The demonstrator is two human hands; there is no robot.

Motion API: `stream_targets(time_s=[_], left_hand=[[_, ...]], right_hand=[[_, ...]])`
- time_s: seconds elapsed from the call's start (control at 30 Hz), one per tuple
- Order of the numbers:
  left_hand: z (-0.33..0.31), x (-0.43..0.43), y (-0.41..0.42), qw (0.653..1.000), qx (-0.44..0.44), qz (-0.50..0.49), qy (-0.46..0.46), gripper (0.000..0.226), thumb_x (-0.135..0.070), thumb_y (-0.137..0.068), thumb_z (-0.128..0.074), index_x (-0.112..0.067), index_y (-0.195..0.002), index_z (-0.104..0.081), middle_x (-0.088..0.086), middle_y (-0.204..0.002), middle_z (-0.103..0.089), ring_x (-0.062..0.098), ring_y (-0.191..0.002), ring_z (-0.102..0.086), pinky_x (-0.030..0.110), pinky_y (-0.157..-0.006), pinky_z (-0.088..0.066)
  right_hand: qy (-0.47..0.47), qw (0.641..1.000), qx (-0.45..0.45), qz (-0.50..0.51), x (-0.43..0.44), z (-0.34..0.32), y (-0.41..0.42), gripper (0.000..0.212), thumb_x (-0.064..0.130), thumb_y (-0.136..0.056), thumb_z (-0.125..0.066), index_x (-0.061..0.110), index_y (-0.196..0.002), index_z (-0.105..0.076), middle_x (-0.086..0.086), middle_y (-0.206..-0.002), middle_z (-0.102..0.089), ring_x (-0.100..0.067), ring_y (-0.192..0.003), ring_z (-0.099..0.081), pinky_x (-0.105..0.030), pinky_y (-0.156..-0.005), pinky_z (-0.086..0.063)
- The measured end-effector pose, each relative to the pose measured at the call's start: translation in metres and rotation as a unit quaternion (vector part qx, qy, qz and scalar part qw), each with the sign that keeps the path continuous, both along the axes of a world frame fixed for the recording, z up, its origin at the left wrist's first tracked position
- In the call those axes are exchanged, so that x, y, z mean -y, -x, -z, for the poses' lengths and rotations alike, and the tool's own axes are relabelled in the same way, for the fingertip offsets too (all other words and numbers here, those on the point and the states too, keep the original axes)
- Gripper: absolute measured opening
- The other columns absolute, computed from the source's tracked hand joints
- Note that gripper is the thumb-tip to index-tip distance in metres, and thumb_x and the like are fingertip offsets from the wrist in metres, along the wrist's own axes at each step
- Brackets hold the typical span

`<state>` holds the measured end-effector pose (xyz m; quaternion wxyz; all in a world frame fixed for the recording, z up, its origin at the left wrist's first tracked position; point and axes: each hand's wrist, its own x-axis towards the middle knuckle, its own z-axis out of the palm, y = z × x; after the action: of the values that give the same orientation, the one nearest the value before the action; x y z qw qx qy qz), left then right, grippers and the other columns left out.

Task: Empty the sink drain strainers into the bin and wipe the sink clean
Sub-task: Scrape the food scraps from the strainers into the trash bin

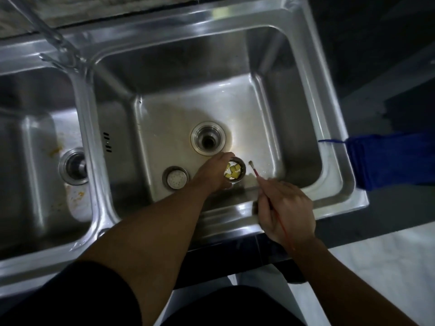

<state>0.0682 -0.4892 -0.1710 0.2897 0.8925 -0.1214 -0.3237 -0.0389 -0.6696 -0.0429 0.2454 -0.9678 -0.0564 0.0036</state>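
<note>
In the right basin of a steel double sink (237, 212), my left hand (211, 175) grips a small metal strainer cup (235, 171) holding yellow food scraps, near the basin's front wall. My right hand (286, 211) holds a thin red-handled brush (255, 170), its bristle tip just right of the strainer. The right drain (207, 138) stands open with no strainer in it. A round perforated strainer lid (175, 178) lies on the basin floor left of my left hand. The left basin's drain (74, 166) still carries its strainer, with orange stains around it.
A blue cloth (388, 158) hangs over the sink's right edge. The tap spout (50, 36) crosses the upper left, above the divider between the basins. Pale floor shows at lower right. No bin is in view.
</note>
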Motion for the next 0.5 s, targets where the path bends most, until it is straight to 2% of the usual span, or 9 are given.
stream_targets(time_s=[0.17,0.33,0.4,0.5], left_hand=[[-0.009,-0.008,0.006,0.999,0.000,-0.032,0.031,0.086,-0.039,-0.058,-0.092,-0.033,-0.131,-0.048,-0.009,-0.132,-0.053,0.014,-0.119,-0.051,0.028,-0.092,-0.042],[-0.037,-0.023,0.011,0.994,0.017,-0.076,0.078,0.080,-0.050,-0.057,-0.090,-0.038,-0.125,-0.049,-0.014,-0.123,-0.062,0.007,-0.109,-0.058,0.022,-0.083,-0.046],[-0.051,-0.029,0.014,0.992,0.053,-0.076,0.085,0.080,-0.046,-0.058,-0.089,-0.033,-0.128,-0.052,-0.010,-0.125,-0.064,0.009,-0.111,-0.059,0.025,-0.086,-0.048],[-0.075,-0.034,0.022,0.986,0.108,-0.078,0.097,0.080,-0.029,-0.058,-0.090,-0.026,-0.130,-0.056,-0.006,-0.124,-0.065,0.014,-0.112,-0.061,0.032,-0.094,-0.051]], right_hand=[[-0.004,1.000,0.020,0.013,-0.002,-0.002,-0.001,0.037,0.021,-0.091,-0.047,0.012,-0.118,-0.072,-0.002,-0.090,-0.077,-0.016,-0.075,-0.070,-0.030,-0.078,-0.055],[0.002,1.000,0.005,0.016,-0.001,0.002,0.000,0.035,0.020,-0.091,-0.045,0.014,-0.114,-0.070,0.004,-0.072,-0.068,-0.016,-0.059,-0.059,-0.032,-0.064,-0.052],[0.014,1.000,0.004,0.015,0.000,0.003,0.001,0.035,0.022,-0.092,-0.043,0.015,-0.113,-0.070,0.004,-0.072,-0.067,-0.017,-0.057,-0.058,-0.031,-0.062,-0.050],[0.028,0.999,0.017,0.028,0.000,0.003,0.000,0.036,0.024,-0.093,-0.043,0.018,-0.114,-0.071,0.004,-0.075,-0.070,-0.019,-0.057,-0.061,-0.027,-0.058,-0.048]])
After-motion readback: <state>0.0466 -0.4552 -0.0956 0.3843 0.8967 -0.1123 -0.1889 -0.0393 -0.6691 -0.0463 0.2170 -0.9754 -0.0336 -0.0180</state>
